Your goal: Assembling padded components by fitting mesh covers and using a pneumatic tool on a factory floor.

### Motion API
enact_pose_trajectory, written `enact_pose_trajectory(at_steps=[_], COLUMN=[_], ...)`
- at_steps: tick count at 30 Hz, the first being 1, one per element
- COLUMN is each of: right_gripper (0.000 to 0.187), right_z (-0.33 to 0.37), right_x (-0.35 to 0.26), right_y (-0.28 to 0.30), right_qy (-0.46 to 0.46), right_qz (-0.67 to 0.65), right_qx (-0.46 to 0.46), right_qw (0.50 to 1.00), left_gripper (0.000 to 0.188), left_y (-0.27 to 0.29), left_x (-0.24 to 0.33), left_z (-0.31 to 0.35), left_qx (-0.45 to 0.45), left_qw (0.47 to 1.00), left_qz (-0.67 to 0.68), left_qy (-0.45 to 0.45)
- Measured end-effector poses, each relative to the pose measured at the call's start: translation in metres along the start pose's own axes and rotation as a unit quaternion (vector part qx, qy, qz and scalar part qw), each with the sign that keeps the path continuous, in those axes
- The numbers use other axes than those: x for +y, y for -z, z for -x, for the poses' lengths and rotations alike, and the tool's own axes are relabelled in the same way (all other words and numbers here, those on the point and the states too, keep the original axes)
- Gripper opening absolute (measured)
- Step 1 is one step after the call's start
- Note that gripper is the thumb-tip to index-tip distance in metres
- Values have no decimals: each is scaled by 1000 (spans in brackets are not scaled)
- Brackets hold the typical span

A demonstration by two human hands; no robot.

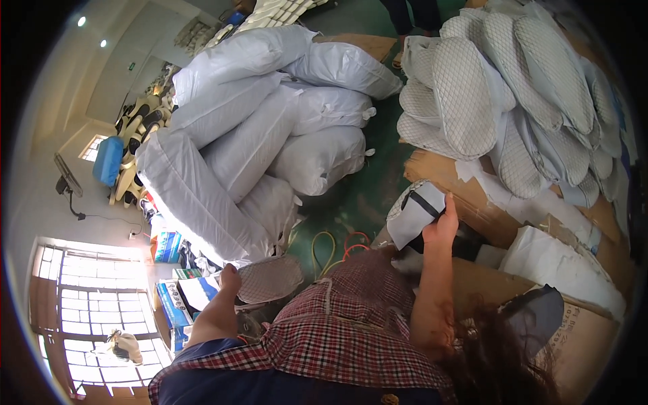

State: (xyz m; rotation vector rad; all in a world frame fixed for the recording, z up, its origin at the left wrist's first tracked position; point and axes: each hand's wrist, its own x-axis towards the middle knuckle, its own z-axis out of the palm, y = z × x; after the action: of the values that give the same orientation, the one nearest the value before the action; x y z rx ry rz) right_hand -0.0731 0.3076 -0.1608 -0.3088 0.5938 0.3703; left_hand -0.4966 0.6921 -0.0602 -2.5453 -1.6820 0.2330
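Note:
My right hand [442, 223] is closed on a light grey shoe upper [412, 214] with a black band across it, held out to the right of my body. Its far end shows the same diamond grid as the stacked pieces. Low on the left, my left hand [230, 280] grips the end of a sole-shaped piece with a diamond grid [271, 279]. Most of that hand's fingers are hidden behind the thumb side. A checked apron [351, 297] covers my front between the two arms.
Stuffed white sacks [250, 128] are heaped ahead on the left. A tall pile of grid-bottomed shoe uppers [466, 98] lies on cardboard [439, 172] at the right. Yellow hose [323, 253] loops over the green floor. Boxes [174, 307] stand left; a person's legs [412, 17] show far ahead.

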Motion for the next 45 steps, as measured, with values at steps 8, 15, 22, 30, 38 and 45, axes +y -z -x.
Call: enact_pose_trajectory(at_steps=[8, 15, 22, 30, 38, 45], right_gripper=[24, 27, 26, 22, 14, 16], right_z=[2, 8, -2, -27, -72, -140], right_x=[-2, -2, -4, 20, 65, 75], right_y=[1, 9, 3, 16, 6, -76], right_qy=[3, 7, 20, 37, -14, -156], right_qz=[-7, 13, 22, 49, 148, 138], right_qx=[-8, 0, -12, 55, 13, 22], right_qw=[1000, 1000, 999, 997, 989, 978], left_gripper=[6, 9, 9, 21, 87, 92], left_y=[-12, -9, -48, -45, 36, 112], left_x=[-7, 22, 28, 72, 268, 388], left_z=[5, 10, -9, -102, -277, -414], left_qx=[54, -18, -33, -7, -25, 21], left_qw=[998, 997, 999, 989, 972, 970], left_qz=[1, 39, 23, -5, 115, 92], left_qy=[-25, 59, -1, -148, -203, -226])
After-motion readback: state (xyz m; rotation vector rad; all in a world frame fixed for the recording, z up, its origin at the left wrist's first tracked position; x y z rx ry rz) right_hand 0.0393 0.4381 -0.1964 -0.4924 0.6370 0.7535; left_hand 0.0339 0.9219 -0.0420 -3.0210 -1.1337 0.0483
